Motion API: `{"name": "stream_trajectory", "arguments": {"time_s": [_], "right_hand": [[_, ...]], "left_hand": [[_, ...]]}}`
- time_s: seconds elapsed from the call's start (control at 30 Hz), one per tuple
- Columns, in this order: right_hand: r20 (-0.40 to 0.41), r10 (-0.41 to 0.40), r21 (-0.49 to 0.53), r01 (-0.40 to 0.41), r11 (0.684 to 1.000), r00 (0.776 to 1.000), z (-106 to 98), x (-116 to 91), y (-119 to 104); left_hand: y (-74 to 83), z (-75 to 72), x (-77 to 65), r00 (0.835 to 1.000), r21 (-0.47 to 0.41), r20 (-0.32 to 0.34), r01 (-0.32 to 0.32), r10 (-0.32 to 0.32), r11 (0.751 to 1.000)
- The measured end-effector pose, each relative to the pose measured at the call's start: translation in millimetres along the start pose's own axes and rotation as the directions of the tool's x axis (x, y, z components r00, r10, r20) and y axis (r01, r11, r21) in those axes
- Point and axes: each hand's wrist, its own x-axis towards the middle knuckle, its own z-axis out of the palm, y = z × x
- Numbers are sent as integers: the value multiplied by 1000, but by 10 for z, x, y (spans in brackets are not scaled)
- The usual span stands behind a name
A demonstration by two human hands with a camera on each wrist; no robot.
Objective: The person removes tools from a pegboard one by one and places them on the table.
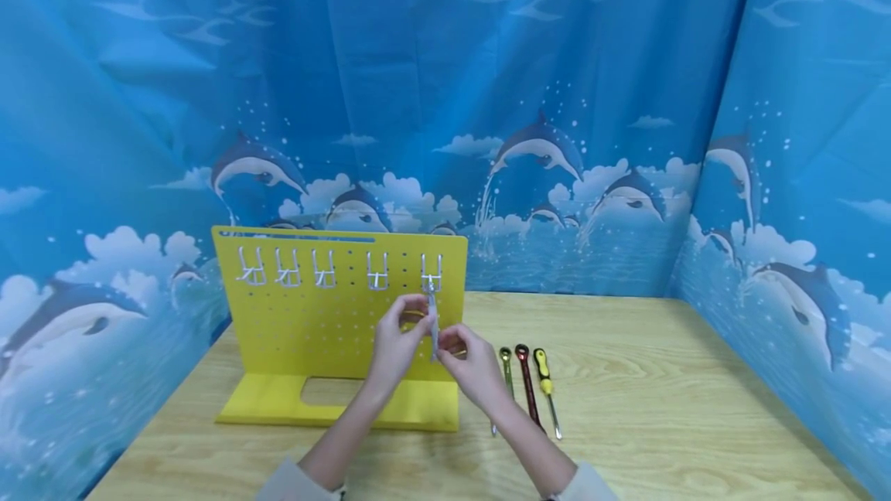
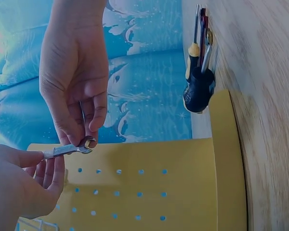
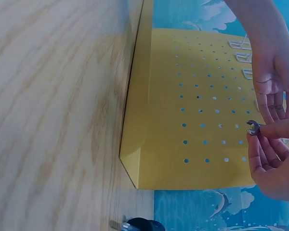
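A silver wrench stands nearly upright before the yellow pegboard. My left hand pinches its shaft between thumb and fingers. Lower down, my right hand pinches the open-jawed end, with thumb and fingertips at the jaw in the right wrist view. The wrench's upper end is at the rightmost metal hook; whether it hangs on the hook I cannot tell. In the left wrist view the wrench lies between the left hand and the right hand.
Several other hooks line the board's upper part. Right of the board, on the wooden table, lie a green wrench, a red wrench and a yellow-and-black screwdriver. A thick black handle shows beside them. Dolphin-print curtains enclose the table.
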Motion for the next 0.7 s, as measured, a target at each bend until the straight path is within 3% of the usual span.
{"name": "stream_trajectory", "arguments": {"time_s": [0.37, 0.7], "right_hand": [[-6, -9, 8, 9, 1000, 1000, -111, -107, -107], [-45, 52, 39, -50, 998, 998, -376, -217, -161]], "left_hand": [[187, 42, -88, 998, -35, 37, -41, 42, 999], [295, 232, -82, 995, -112, 85, -40, 50, 993]]}}
